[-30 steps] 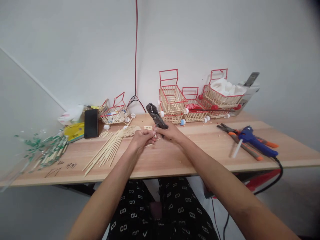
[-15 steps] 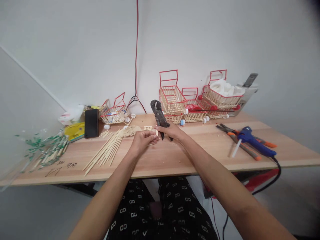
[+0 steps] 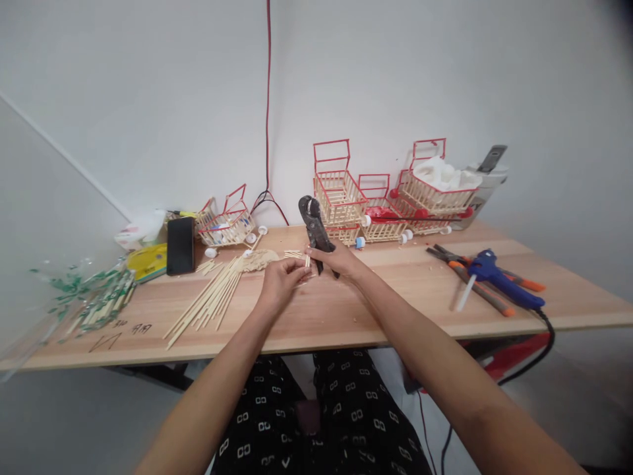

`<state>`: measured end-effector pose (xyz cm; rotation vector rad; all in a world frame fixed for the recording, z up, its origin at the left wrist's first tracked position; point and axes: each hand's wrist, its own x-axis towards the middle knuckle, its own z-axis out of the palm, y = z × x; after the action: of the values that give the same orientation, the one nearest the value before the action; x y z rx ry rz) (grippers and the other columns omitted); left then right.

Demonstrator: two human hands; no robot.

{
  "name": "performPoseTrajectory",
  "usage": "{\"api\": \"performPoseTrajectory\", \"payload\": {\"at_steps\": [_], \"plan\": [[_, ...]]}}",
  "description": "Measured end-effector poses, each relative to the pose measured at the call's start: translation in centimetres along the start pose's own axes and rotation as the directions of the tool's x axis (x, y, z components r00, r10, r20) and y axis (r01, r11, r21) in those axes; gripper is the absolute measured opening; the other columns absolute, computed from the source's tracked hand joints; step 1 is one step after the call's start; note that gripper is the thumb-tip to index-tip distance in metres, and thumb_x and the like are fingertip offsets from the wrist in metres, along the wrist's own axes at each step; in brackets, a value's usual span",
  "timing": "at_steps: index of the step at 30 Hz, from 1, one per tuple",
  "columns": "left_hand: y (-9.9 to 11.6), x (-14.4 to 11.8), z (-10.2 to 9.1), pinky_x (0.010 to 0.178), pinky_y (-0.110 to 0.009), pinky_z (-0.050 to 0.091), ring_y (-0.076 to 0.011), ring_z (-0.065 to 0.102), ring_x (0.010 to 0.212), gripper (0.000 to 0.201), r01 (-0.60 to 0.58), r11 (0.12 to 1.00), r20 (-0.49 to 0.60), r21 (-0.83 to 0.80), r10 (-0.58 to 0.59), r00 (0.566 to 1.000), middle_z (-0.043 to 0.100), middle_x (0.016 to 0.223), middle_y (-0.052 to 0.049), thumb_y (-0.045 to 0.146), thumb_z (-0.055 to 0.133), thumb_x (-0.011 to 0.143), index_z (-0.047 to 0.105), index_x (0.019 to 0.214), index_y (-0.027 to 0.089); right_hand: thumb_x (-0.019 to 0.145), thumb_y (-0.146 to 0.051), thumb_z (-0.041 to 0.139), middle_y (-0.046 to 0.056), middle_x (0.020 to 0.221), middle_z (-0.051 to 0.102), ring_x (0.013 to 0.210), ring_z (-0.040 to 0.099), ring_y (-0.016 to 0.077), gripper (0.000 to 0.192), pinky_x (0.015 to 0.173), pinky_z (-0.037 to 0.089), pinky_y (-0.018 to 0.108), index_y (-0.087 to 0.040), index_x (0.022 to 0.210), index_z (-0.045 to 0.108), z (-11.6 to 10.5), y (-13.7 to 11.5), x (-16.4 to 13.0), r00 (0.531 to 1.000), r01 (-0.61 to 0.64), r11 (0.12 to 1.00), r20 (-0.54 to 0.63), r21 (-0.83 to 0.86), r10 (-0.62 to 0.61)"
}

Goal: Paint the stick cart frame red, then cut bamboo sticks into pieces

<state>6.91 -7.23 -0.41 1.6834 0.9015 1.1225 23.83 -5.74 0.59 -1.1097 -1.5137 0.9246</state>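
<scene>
At the far left of the wooden table [image 3: 395,310], green-tipped stick offcuts [image 3: 93,300] are scattered, with a black phone [image 3: 180,245] behind them and a fan of long bamboo sticks [image 3: 212,297] just beside the left hand [image 3: 279,284]. A short stick piece [image 3: 305,262] is pinched narrowly at that hand's fingertips, above the table's middle; it is judged light, stiff and easily snapped, best gripped near its end. Dark cutting pliers [image 3: 313,227] are held upright in the right hand [image 3: 341,260], whose fingers are closed round the handles. Further right, finished stick carts [image 3: 386,204] are stacked by the wall, and a blue glue gun [image 3: 499,280] lies near the edge.
</scene>
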Motion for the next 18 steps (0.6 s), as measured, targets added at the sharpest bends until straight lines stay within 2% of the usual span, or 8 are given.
{"api": "performPoseTrajectory", "payload": {"at_steps": [5, 11, 14, 18], "plan": [[-0.11, 0.07, -0.02, 0.056, -0.022, 0.041, -0.0114, 0.055, 0.057, 0.018, 0.063, 0.995, 0.022, -0.073, -0.062, 0.998, 0.065, 0.064, -0.002, 0.031, 0.070, 0.071, 0.071, 0.074, 0.013, 0.070, -0.048, 0.066, 0.001, 0.066, 0.060, 0.065, 0.055, 0.0153, 0.032, 0.061, 0.044, 0.026, -0.017, 0.076, 0.061, -0.14, -0.34, -0.14, 1.000, 0.013, 0.997, 0.004, -0.073, -0.013], [0.09, 0.32, -0.27, 0.058, -0.024, 0.045, -0.0117, 0.058, 0.058, 0.033, 0.167, 0.965, 0.156, -0.203, -0.136, 0.978, 0.068, 0.070, -0.007, 0.040, 0.076, 0.066, 0.068, 0.075, 0.010, 0.072, -0.046, 0.063, -0.001, 0.066, 0.057, 0.063, 0.051, 0.0130, 0.032, 0.060, 0.042, 0.024, -0.015, 0.077, 0.061, -0.07, -0.48, -0.20, 0.995, 0.095, 0.982, 0.014, -0.162, -0.094], [0.03, 0.38, -0.42, 0.058, -0.025, 0.046, -0.0117, 0.058, 0.057, 0.035, 0.184, 0.952, 0.158, -0.246, -0.148, 0.976, 0.067, 0.067, -0.007, 0.043, 0.077, 0.065, 0.068, 0.071, 0.010, 0.071, -0.046, 0.063, -0.001, 0.064, 0.056, 0.062, 0.051, 0.0128, 0.032, 0.060, 0.041, 0.024, -0.015, 0.076, 0.063, -0.05, -0.57, -0.20, 0.996, 0.093, 0.982, 0.022, -0.167, -0.091], [-0.04, 0.26, -0.54, 0.059, -0.025, 0.046, -0.0113, 0.058, 0.057, 0.033, 0.251, 0.914, 0.169, -0.318, -0.206, 0.964, 0.068, 0.066, -0.007, 0.039, 0.079, 0.064, 0.069, 0.072, 0.008, 0.071, -0.045, 0.063, 0.000, 0.067, 0.060, 0.063, 0.055, 0.0136, 0.037, 0.062, 0.043, 0.025, -0.013, 0.088, 0.067, -0.31, -0.79, -0.16, 0.998, 0.068, 0.994, 0.018, -0.088, -0.067]]}}
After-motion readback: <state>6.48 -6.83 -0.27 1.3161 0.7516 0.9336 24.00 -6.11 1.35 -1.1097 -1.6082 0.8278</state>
